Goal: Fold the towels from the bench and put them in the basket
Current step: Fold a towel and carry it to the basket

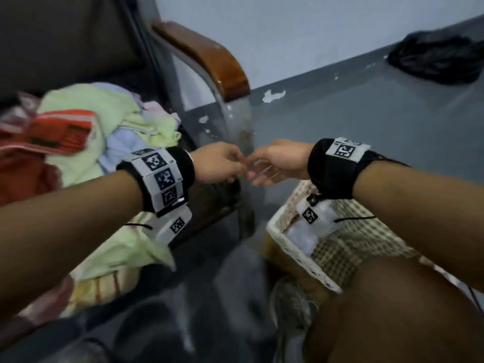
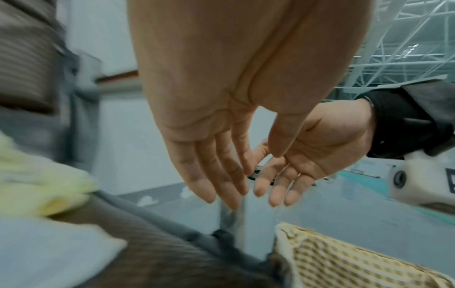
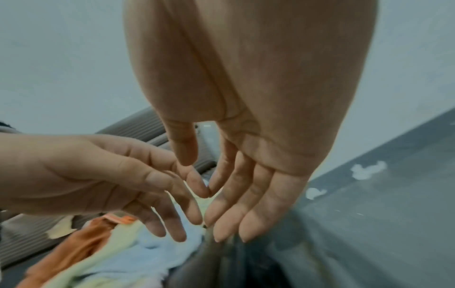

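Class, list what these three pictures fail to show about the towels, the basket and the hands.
- Basket contents: head view, hidden by the right forearm and wrist camera.
- Towel pile: blurred in every view, so no count.
- Left hand and right hand: fingertips blurred in the head view; contact uncertain.
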`<state>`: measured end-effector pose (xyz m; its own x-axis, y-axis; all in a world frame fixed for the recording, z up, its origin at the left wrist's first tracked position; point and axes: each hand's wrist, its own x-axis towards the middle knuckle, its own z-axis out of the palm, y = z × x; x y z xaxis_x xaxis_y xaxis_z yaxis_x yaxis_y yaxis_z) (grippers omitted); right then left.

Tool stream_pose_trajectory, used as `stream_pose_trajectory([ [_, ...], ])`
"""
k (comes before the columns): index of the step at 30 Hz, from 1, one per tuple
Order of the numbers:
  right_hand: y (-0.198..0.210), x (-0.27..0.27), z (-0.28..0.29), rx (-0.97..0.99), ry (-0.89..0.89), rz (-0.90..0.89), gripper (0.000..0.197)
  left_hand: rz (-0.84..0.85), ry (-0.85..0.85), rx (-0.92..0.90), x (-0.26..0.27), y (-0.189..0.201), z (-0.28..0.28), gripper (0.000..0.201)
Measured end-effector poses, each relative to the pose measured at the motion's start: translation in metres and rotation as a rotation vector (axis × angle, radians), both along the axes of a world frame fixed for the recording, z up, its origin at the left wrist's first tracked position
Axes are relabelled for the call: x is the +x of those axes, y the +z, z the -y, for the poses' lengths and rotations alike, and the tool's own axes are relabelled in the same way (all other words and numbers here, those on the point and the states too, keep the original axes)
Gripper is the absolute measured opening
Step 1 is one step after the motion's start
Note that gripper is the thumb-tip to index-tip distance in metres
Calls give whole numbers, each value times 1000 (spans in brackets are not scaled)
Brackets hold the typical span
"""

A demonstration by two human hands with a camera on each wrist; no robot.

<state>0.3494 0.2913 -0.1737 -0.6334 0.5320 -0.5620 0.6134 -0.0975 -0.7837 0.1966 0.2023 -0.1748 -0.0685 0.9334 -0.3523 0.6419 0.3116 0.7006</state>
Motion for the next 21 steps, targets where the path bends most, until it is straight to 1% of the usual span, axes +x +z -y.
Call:
stream_pose_trajectory([
  [2,24,-49,29,39,62,-39,36,-91,62,36,-42,19,42,19],
  [4,40,-98,58,73,111,-73,34,-219,130,61,-81,31,85,18],
  [7,49,-163,104,103,204,-94,30,-360,274,71,-128,33,149,25],
  [8,48,-182,117,112,238,-96,29,-384,325,68,-141,30,167,28],
  [11,38,-225,152,189,356,-101,17,-451,443,27,-171,9,212,36],
  [13,24,-245,168,287,433,-92,24,-525,518,-29,-186,-12,234,43],
  [15,5,-257,179,336,478,-86,31,-591,655,-91,-200,-33,249,63],
  [17,-15,-263,185,377,531,-86,29,-572,827,-81,-215,-47,257,89],
  [18,-22,-264,187,415,573,-78,28,-529,916,-37,-223,-50,258,100],
  [19,-27,-266,188,453,613,-71,26,-472,996,17,-232,-52,259,106],
  [20,-29,-268,188,474,631,-68,26,-420,1051,60,-240,-54,259,103],
  [21,-30,-269,187,474,623,-76,25,-400,1078,80,-247,-55,259,91],
])
